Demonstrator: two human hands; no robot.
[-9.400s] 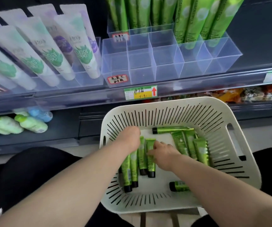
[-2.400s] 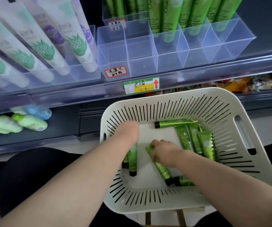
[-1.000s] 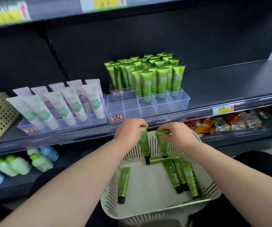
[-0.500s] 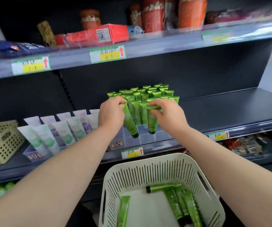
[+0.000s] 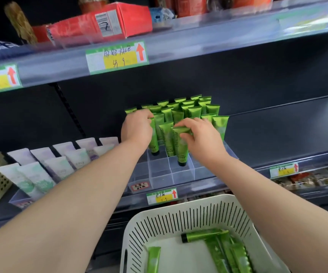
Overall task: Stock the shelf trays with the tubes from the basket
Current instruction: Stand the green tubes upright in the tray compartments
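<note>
Left grip (image 5: pixel 136 131) pinches one green tube (image 5: pixel 153 142); right grip (image 5: pixel 202 138) pinches second tube (image 5: pixel 182 150) at clear tray (image 5: pixel 161 174).

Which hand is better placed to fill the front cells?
Right, likely: the right hand holds the right tube cap-down behind the empty front cells; the left hand holds the left tube further back.

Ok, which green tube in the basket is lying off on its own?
The lone tube on the left of the basket; the other tubes lie bunched together on the right.
</note>
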